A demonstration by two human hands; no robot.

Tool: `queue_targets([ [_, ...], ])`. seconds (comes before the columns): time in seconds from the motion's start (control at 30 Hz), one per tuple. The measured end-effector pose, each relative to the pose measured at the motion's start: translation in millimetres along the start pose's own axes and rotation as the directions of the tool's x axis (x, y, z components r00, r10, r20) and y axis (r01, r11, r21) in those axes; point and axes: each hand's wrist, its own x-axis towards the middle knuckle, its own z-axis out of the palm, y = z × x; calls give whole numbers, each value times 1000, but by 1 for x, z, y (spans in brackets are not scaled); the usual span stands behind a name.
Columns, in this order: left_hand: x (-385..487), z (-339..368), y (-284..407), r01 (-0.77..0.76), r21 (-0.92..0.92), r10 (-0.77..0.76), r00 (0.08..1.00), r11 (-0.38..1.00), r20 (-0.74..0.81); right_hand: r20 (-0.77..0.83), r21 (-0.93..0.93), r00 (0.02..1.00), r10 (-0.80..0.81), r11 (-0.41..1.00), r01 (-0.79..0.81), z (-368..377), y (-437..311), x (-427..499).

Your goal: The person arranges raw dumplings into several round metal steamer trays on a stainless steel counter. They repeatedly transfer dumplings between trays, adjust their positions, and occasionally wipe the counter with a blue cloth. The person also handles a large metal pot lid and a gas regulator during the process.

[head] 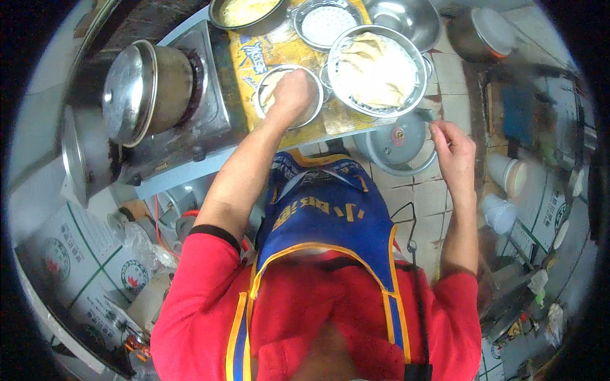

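Observation:
My left hand (294,93) reaches down into a small round metal pan (318,110). Pale food (268,90) shows at the pan's left side, while my fingertips are hidden behind the hand. Beyond the table's right front corner, my right hand (452,145) pinches a thin, dark grey strip-like piece (427,115), too blurred to name. Just left of that piece stands a wide two-handled metal steamer tray (336,95). In it lie pale folded pieces that look like dumplings (391,93), partly washed out by glare.
A lidded pot (167,90) sits on the stove (214,100) at left. Behind the pan are a pot of yellow shreds (243,12), a perforated tray (329,26) and a steel bowl (405,19). Under the table's edge is a grey round vessel (395,162). Cartons (90,257) stand at lower left.

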Motion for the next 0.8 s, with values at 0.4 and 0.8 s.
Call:
queue_targets([
  [0.4,-4,14,-16,49,-75,-56,994,996,-89,25,-22,1000,-1,1000,2,1,2,-3],
  [0.8,-9,20,-39,56,-207,-86,987,977,-139,39,-12,999,21,1000,-20,7,-2,-1],
])
